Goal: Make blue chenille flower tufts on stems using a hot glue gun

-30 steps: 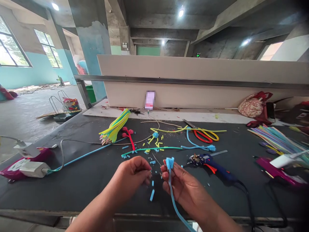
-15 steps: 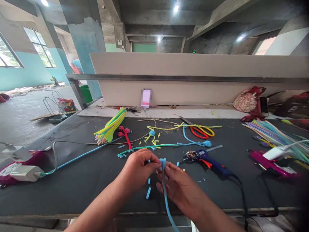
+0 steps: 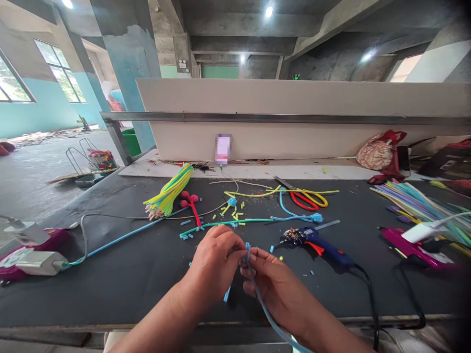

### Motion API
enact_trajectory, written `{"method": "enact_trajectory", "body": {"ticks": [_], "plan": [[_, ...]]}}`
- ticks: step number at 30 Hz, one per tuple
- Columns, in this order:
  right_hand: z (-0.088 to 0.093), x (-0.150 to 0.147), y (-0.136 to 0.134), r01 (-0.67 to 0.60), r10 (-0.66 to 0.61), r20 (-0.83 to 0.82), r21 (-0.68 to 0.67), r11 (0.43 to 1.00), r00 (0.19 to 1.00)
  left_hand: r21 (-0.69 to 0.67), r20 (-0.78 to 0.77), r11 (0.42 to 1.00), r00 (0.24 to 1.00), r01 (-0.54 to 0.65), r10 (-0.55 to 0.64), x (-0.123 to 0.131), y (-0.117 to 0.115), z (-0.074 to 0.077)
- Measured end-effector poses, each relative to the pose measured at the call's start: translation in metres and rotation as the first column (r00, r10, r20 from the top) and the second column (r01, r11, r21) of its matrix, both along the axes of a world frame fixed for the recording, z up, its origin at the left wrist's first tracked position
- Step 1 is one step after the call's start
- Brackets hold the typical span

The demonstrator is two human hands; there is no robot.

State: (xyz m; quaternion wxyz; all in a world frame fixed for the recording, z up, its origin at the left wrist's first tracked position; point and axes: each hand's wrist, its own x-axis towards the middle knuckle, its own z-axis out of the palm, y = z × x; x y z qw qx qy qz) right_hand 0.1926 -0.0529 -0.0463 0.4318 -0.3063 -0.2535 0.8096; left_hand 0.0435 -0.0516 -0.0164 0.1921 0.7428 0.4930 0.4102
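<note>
Both hands meet over the near part of the dark tabletop [image 3: 147, 289]. Between their fingertips is the bunched end of a light blue pipe cleaner [image 3: 265, 310], whose long tail hangs down across my right palm toward the table's front edge. My left hand [image 3: 221, 257] pinches this end from the left, its fingers closed. From the other side my right hand [image 3: 270, 274] grips it between thumb and fingers. The fingers hide most of the bunched part. Just beyond them lie small cut blue and yellow pieces [image 3: 234, 215] and a green pipe cleaner [image 3: 239, 222].
A blue glue gun [image 3: 324, 247] lies to the right, scissors [image 3: 301, 196] behind it. A yellow-green pipe cleaner bundle [image 3: 171, 191] and a red piece [image 3: 192, 208] are at left. Purple power strips [image 3: 412, 247] sit at both sides; a phone [image 3: 222, 148] stands at the back.
The bunched blue end has turned and is now more covered by my fingers. Its tail has swung to the right. My left hand has rolled slightly inward, toward my right.
</note>
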Motion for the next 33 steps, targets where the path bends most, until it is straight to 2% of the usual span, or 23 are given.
{"method": "enact_trajectory", "body": {"ticks": [5,12,15,19,21,23,29,33], "plan": [[-0.001,0.002,0.002,0.029,-0.033,0.055,0.087,0.996,0.998,-0.154,0.116,0.984,0.987,-0.093,0.112,0.003,0.004,-0.005],[0.002,0.001,0.001,0.022,-0.044,0.126,0.167,0.986,0.991,-0.265,0.258,0.964,0.961,-0.029,0.1,0.004,0.008,-0.008],[0.003,0.0,0.001,0.027,-0.059,0.149,0.212,0.977,0.987,-0.334,0.391,0.94,0.918,0.072,0.069,0.004,0.007,-0.01],[0.003,0.001,0.002,0.077,-0.14,0.194,0.301,0.951,0.971,-0.383,0.618,0.87,0.786,0.311,-0.009,0.002,0.006,-0.012],[0.003,0.001,0.002,0.081,-0.196,0.281,0.376,0.923,0.94,-0.397,0.679,0.832,0.734,0.386,-0.017,0.002,0.005,-0.011],[0.003,0.001,0.002,0.066,-0.262,0.399,0.444,0.894,0.879,-0.412,0.696,0.82,0.718,0.397,0.002,0.003,0.004,-0.008],[0.006,0.0,-0.002,0.001,-0.429,0.601,0.581,0.814,0.674,-0.484,0.641,0.819,0.762,0.308,0.093,0.009,0.001,-0.004],[0.005,-0.004,-0.002,0.008,-0.485,0.629,0.605,0.796,0.608,-0.479,0.635,0.827,0.767,0.293,0.096,0.01,0.001,-0.007]]}}
